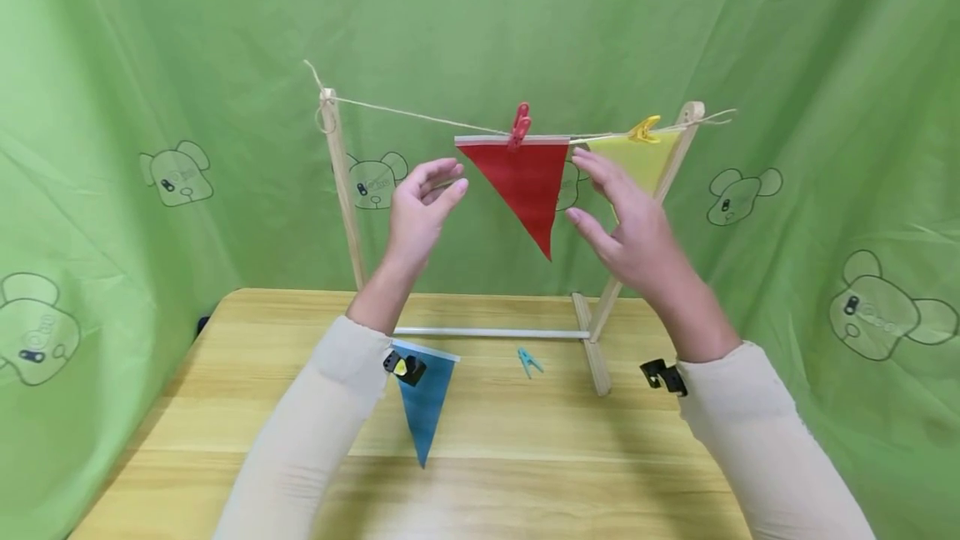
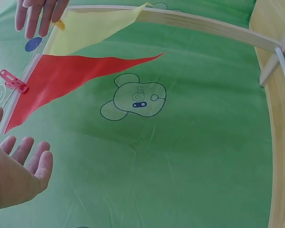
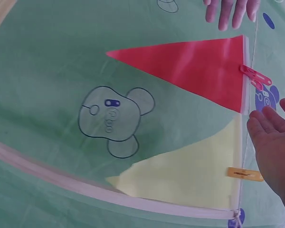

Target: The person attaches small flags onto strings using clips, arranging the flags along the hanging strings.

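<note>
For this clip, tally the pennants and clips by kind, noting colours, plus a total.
Pennants: 3 (red pennant, yellow pennant, blue pennant)
Clips: 3 (red clip, yellow clip, blue clip)
Total: 6

Red pennant (image 3: 199, 71): one, pale-edged, hung by that edge.
Pink clothespin (image 3: 255, 77): one, clipped midway along the red edge.
Yellow pennant (image 3: 190, 171): one, just beside the red, near the wooden post (image 3: 109, 195).
Orange clothespin (image 3: 245, 174): one, clipped to the yellow edge.
Cord (image 3: 237, 218): tied at the post's end.
Hands: right hand (image 3: 278, 152) near the pennants' edges; left hand (image 3: 232, 10), fingers relaxed, near the red.
Backdrop (image 3: 38, 85): green, animal-head print.
</note>
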### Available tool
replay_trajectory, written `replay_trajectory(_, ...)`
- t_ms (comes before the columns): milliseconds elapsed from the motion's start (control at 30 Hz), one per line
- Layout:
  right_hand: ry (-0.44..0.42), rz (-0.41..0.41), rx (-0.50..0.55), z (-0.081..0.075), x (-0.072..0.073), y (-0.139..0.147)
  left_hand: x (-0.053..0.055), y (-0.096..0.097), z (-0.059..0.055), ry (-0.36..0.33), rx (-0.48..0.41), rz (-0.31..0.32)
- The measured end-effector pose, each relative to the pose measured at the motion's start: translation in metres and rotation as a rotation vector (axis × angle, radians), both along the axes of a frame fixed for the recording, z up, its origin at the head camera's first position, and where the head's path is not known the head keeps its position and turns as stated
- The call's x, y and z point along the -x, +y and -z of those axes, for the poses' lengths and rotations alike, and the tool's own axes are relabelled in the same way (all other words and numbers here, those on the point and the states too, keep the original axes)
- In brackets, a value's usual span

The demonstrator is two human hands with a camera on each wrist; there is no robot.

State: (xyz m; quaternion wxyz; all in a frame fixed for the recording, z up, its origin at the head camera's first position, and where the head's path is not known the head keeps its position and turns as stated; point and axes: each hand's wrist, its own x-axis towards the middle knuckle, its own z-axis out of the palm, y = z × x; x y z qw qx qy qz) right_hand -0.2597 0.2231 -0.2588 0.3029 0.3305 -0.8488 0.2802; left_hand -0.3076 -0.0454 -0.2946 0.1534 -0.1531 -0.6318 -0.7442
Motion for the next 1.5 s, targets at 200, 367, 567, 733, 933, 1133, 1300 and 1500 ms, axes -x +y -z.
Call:
replay_trajectory(200,-0.022,-0.009,0.019,0.019,-0.004,0.005,-0.008,-0.003,0.007,0.012,0.058,0.007)
replay_trajectory(367,-0.032,-0.024,0.062,0.035,-0.007,0.006,-0.014,-0.007,0.016,0.02,0.12,0.001)
replay_trajectory(567,-0.075,-0.015,0.095,0.054,-0.01,0.005,-0.02,-0.013,0.027,0.033,0.185,0.013)
replay_trajectory(733,-0.1,-0.041,0.11,0.073,-0.011,0.003,-0.026,-0.018,0.037,0.028,0.244,0.014)
replay_trajectory(933,-0.157,-0.031,0.139,0.096,-0.016,0.002,-0.03,-0.026,0.053,0.024,0.336,0.027)
replay_trajectory(1133,-0.221,-0.019,0.172,0.119,-0.016,0.004,-0.035,-0.034,0.071,0.016,0.446,0.053)
replay_trajectory(1300,-0.248,-0.005,0.204,0.134,-0.018,0.005,-0.04,-0.038,0.083,0.012,0.516,0.045)
replay_trajectory(1500,-0.344,0.048,0.29,0.156,-0.019,0.009,-0.046,-0.039,0.097,-0.035,0.554,0.043)
